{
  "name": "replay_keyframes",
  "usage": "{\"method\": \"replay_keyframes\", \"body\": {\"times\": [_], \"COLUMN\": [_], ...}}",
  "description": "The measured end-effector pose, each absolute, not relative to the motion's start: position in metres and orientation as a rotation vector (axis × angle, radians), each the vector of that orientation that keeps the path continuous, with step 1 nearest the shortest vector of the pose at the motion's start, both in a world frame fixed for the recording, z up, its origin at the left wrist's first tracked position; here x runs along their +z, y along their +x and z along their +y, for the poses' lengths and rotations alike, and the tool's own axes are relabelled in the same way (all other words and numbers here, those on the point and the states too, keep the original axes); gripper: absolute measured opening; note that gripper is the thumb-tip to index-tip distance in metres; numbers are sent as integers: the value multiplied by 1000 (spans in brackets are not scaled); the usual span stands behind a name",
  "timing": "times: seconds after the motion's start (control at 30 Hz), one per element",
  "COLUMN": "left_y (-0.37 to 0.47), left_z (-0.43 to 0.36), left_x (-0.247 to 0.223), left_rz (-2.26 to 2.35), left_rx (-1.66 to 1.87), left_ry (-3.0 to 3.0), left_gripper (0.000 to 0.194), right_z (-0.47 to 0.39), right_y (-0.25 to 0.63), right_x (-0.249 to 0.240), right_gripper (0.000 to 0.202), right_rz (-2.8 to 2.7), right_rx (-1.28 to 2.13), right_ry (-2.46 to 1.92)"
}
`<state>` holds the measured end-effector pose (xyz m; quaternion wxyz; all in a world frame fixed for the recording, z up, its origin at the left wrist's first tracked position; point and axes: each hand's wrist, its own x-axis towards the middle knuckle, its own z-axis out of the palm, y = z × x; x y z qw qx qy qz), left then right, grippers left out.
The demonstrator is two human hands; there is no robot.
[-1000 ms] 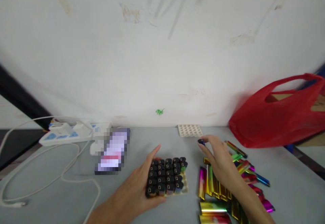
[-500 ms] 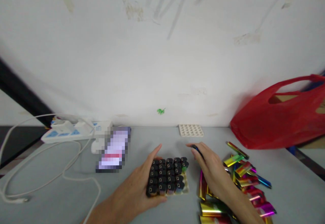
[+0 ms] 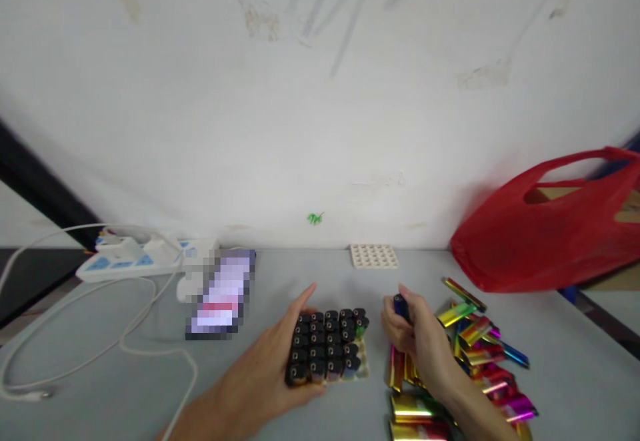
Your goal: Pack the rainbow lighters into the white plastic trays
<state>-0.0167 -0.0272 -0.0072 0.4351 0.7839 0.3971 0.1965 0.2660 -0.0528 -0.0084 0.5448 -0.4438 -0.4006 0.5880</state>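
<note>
Well, the grip of the right hand is closed around a dark-topped, lighter-like stick, its top showing between thumb and curled fingers. The left hand has a wide grip, clasping the left side of a cream holed tray, with one digit along the far side and another at the near edge. Black-topped lighter-like pieces stand upright in rows in that tray, leaving a bare strip at its near right. Beside and beneath the right forearm, shiny metallic lighter-like pieces in gold, red, green, blue and magenta lie loosely heaped on the grey counter. Farther back, a second, pale holed tray lies by the wall. A red carrier bag sits at far right; at left are a blurred-out phone, a white power strip and a looping white cable.
</note>
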Motion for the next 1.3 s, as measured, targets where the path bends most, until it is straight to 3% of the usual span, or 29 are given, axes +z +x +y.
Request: {"method": "replay_keyframes", "body": {"times": [0.17, 0.47, 0.93, 1.3], "left_y": [-16, -17, -15, -17], "left_z": [-29, -27, -29, -29], "left_x": [-5, -10, -2, -2], "left_rz": [1010, 1009, 994, 1003], "left_rx": [510, 490, 510, 480], "left_ry": [1918, 1947, 1917, 1917], "left_gripper": [129, 130, 128, 127], "right_z": [-57, -54, -56, -61], "right_y": [260, 258, 256, 250], "right_x": [0, 10, 0, 8], "right_gripper": [51, 62, 55, 42], "right_rz": [-762, -653, -652, -891], "right_rx": [1475, 1587, 1679, 1200], "right_ry": [-981, -789, -813, -1120]}}
